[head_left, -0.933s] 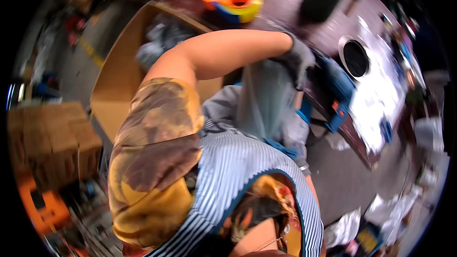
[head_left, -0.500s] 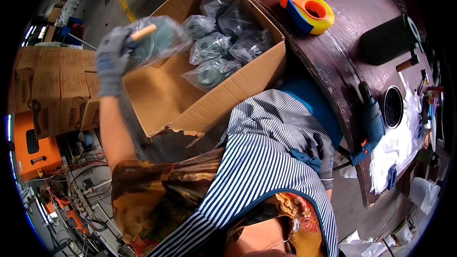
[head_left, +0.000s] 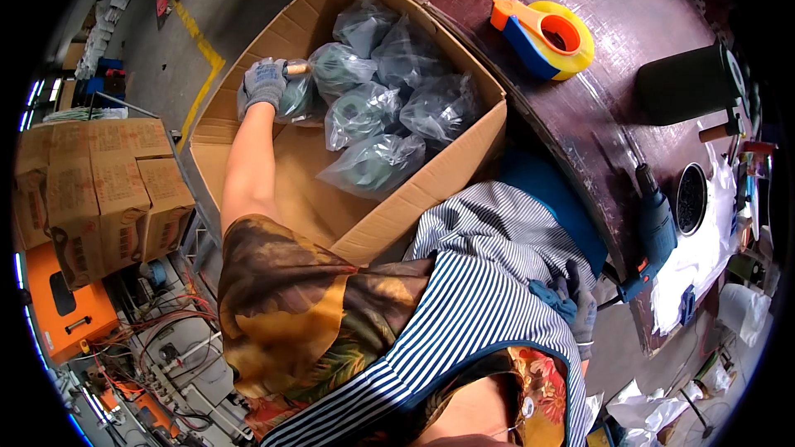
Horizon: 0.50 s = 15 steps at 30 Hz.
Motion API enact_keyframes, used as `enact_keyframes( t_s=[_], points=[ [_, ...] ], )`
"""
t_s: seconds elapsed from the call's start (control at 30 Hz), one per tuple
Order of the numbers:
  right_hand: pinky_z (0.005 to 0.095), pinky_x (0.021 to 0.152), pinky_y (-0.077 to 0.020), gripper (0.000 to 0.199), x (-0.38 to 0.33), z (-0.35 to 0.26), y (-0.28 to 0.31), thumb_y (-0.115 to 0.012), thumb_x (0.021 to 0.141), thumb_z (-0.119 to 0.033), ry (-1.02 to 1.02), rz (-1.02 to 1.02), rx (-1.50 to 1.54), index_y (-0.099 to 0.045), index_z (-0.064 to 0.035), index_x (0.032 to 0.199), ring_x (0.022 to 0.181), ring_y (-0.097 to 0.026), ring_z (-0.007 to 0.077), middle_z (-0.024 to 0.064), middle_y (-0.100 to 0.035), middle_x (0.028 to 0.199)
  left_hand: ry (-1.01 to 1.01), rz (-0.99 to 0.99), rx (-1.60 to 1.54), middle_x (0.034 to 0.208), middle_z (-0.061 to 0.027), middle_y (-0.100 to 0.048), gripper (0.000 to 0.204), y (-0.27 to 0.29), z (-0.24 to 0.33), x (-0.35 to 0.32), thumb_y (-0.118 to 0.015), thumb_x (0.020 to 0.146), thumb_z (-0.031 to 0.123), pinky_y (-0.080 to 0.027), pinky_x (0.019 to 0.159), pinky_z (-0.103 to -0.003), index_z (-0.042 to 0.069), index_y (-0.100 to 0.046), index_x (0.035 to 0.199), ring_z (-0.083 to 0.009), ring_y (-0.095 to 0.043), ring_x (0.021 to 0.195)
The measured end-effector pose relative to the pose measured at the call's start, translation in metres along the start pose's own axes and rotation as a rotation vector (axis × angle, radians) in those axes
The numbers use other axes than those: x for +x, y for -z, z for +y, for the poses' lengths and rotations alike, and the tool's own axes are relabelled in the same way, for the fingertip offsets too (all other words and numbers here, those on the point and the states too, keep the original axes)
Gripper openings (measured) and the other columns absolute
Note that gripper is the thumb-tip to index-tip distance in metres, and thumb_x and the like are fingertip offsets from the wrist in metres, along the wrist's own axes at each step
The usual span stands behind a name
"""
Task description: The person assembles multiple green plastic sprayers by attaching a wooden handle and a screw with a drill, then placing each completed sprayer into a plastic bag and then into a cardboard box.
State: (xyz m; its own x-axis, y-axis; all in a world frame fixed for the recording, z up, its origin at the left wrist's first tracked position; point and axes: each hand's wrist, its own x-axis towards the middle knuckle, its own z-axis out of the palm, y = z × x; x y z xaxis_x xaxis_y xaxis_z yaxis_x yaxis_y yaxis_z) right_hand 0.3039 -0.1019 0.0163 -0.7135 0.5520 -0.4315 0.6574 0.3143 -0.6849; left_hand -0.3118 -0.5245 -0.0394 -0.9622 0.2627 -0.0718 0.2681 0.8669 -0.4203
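Note:
My left hand (head_left: 265, 83), in a grey glove, is closed on a clear plastic bag (head_left: 296, 102) with a greenish round part inside. It holds the bag low in the far left of an open cardboard box (head_left: 348, 232). A tan tip, seemingly my bare thumb, sticks out of the glove. Several similar bagged parts (head_left: 364, 112) lie in the box to the right of this hand. My right hand (head_left: 583, 310), gloved too, rests beside the striped apron (head_left: 489, 298) next to a bunched teal cloth piece (head_left: 553, 300). Its fingers stretch forward, partly in shadow, with nothing seen in them.
A dark red table (head_left: 596, 116) on the right bears a tape dispenser (head_left: 542, 37), a dark green cylinder (head_left: 687, 83), a blue power drill (head_left: 654, 223) and a round tin (head_left: 691, 197). Stacked cartons (head_left: 99, 190) and an orange case (head_left: 66, 306) stand at the left.
My left hand has moved right and inward with the bagged part, from over the box's left edge down into the box. My right hand stays by the apron; the view has shifted slightly.

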Motion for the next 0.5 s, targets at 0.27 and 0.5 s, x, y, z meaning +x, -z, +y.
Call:
enact_keyframes(
  t_s=[0.27, 0.5],
  points=[
    [0.0364, 0.100, -0.0516, 0.057, 0.005, 0.001, 0.012, -0.068, 0.092, -0.010, 0.130, -0.004, -0.171, -0.050, -0.0014, 0.146, 0.121, -0.065, 0.0302, 0.0206, -0.062, 0.138, -0.408, -0.336, 0.159, 0.114, -0.0090, -0.071, 0.029, -0.012, 0.014, -0.130, -0.067, 0.086, 0.034, -0.054, 0.092, -0.041, 0.020, -0.074, 0.110, -0.0262, -0.069, 0.108],
    [0.0362, 0.101, -0.0508, 0.059, 0.013, 0.020, -0.002, -0.070, 0.091, -0.011, 0.139, -0.037, -0.049, -0.050, -0.0005, 0.145, 0.121, -0.065, 0.0301, 0.0204, -0.062, 0.138, -0.563, -0.137, -0.213, 0.120, -0.0130, -0.064, 0.039, 0.016, 0.108, -0.263, -0.066, 0.082, 0.031, -0.048, 0.093, -0.047, 0.012, -0.065, 0.115, -0.0314, -0.063, 0.107]
  ],
)
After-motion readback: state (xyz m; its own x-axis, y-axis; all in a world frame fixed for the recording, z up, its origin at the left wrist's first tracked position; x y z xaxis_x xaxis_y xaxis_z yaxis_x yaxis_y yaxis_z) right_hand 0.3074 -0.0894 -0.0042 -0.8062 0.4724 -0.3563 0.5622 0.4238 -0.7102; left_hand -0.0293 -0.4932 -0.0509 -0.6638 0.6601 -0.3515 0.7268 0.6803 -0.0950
